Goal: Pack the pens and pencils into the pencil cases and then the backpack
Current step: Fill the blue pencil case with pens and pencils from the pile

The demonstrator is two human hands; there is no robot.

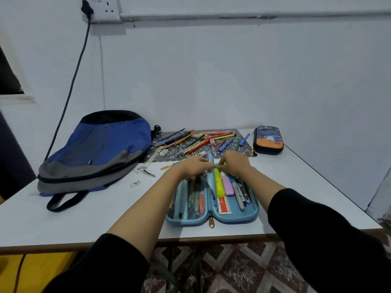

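Observation:
An open light-blue pencil case [234,217] lies near the table's front edge. Its right half holds a yellow highlighter [219,185], a pink one, markers and a small ruler; its left half has mesh pockets with pens. My left hand [193,166] grips the case's middle flap [210,176] at its far end. My right hand [233,162] pinches a thin green pen or pencil just above the highlighters. Several loose pens and pencils [196,140] lie on a patterned mat behind. A blue and grey backpack [99,153] lies flat at the left.
A second, dark pencil case [268,140] with an orange print lies shut at the back right. A white eraser [164,152] and small bits lie near the backpack. A black cable [69,89] hangs from a wall socket. The table's right edge slants close by.

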